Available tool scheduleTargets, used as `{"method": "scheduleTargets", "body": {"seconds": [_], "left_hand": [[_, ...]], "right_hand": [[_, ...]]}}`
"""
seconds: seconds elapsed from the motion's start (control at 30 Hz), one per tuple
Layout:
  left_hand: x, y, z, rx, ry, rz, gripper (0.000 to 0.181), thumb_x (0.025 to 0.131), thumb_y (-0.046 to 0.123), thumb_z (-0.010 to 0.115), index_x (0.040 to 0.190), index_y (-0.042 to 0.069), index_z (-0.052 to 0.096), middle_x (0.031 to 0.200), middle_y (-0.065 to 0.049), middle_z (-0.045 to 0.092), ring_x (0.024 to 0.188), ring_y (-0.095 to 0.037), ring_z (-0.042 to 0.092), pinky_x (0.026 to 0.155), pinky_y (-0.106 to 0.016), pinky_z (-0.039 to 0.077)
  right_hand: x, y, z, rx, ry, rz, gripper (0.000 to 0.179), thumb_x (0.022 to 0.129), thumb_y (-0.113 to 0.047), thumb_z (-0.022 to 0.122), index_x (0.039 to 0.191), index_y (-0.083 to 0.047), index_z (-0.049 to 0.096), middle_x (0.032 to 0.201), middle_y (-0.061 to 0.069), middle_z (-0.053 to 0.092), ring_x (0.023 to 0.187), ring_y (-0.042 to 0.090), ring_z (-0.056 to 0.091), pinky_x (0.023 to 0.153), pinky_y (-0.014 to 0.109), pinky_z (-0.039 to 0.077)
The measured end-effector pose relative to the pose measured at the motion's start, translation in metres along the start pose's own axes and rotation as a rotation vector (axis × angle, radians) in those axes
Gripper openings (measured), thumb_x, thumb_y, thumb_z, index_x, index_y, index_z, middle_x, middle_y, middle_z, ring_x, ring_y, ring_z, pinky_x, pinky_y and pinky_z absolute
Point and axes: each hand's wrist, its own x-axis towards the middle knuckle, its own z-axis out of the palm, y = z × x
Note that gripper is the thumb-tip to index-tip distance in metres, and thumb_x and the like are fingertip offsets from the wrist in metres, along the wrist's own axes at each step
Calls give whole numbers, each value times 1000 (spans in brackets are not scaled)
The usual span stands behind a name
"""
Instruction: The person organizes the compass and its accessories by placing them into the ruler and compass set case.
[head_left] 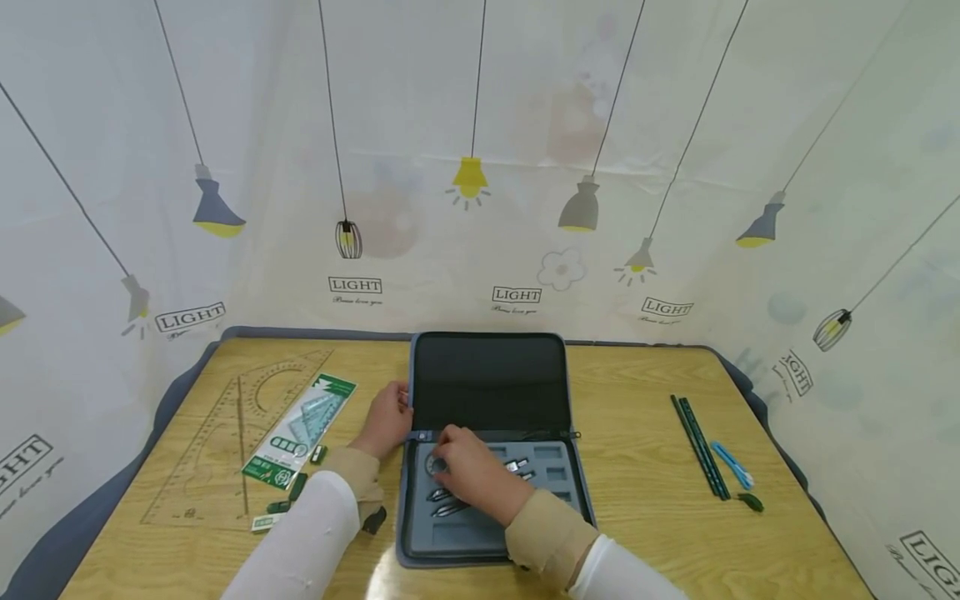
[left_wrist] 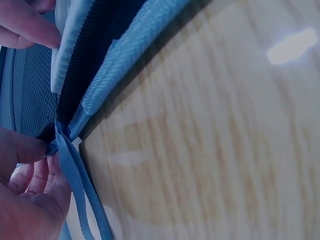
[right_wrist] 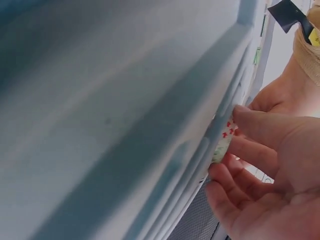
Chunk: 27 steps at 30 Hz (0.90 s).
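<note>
A grey-blue zip case lies open on the table, its dark lid raised at the back. Its foam tray has several cut-out slots, some holding silver drawing tools. My left hand pinches the case's fabric edge by the hinge between thumb and fingers. Over the tray's upper left, my right hand holds a small round thing that looks like a roll of tape. Red marks show on the side of this roll in the right wrist view. Fingers hide part of it.
Left on the table lie a large clear set square, a packet of rulers and small green and white pieces. To the right are dark green pencils, a blue-and-white cutter and a small green item.
</note>
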Motion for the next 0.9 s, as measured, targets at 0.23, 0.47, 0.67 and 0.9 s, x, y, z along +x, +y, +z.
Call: {"method": "scheduleTargets", "body": {"seconds": [0.23,0.47,0.67,0.9], "left_hand": [[0,-2,0,2,-4,1,31,82,-7,56,113,-9,51,92,-19,56,82,-27,54,76,-39,47],[1,-1,0,-8,-3,-14,31,82,-8,56,113,-9,52,92,-19,57,83,-27,55,76,-39,47],[1,-2,0,-12,-11,-27,31,83,-8,55,114,-9,51,93,-19,56,82,-27,55,76,-40,48],[1,-2,0,-18,0,-9,31,82,-8,56,112,-9,52,91,-18,56,81,-27,55,75,-38,48]], "right_hand": [[-2,-1,0,-1,12,-19,26,91,-22,63,113,-9,69,103,3,54,92,15,51,79,27,46],[1,-1,2,-38,47,-26,21,88,-19,66,107,-11,70,99,2,55,91,16,54,80,28,47],[4,-2,4,-41,50,5,21,85,-19,70,104,-12,71,97,1,56,91,17,55,80,30,48],[1,4,-1,36,18,-7,24,86,-17,69,108,-11,69,101,1,59,95,16,57,83,28,49]]}}
